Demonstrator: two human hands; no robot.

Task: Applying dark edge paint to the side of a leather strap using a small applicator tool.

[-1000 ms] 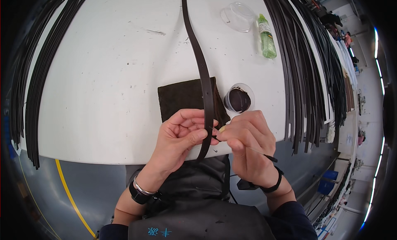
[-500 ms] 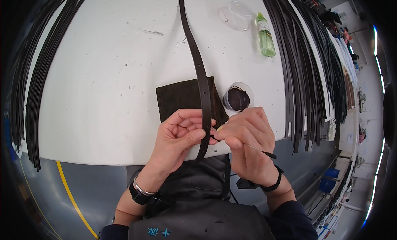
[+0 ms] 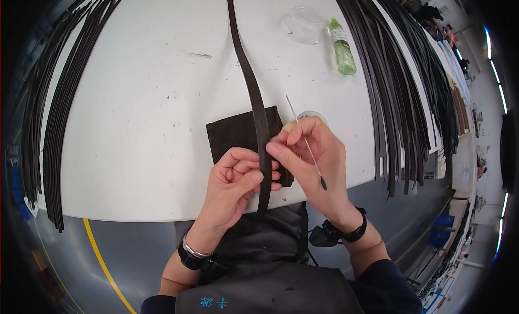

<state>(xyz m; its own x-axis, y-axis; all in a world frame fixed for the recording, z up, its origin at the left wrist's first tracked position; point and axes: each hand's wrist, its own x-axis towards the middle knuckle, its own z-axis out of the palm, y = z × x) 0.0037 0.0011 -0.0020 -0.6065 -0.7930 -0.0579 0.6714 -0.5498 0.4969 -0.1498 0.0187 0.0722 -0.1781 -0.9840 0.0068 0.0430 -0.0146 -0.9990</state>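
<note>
A long dark brown belt strap (image 3: 246, 70) with small holes runs from the far edge of the table towards me. Near its close end my left hand (image 3: 227, 181) grips it, thumb on top and fingers behind. My right hand (image 3: 319, 160) is closed around a thin metal rod (image 3: 310, 154) with a dark tip at its lower end. The right thumb and fingertips are at the strap's right edge; whether they press on it I cannot tell. Under the strap lies a dark folded cloth (image 3: 230, 133). A small cup (image 3: 312, 114) is mostly hidden behind my right hand.
A clear round lid or dish (image 3: 304, 26) and a green bottle (image 3: 343, 49) are on the white table (image 3: 135, 124), far right. Bundles of dark straps hang over the left (image 3: 67, 135) and right (image 3: 389, 97) sides.
My right hand has moved up and away from me along the strap, covering most of the cup. The rod has swung to a steeper angle. My left hand keeps its hold.
</note>
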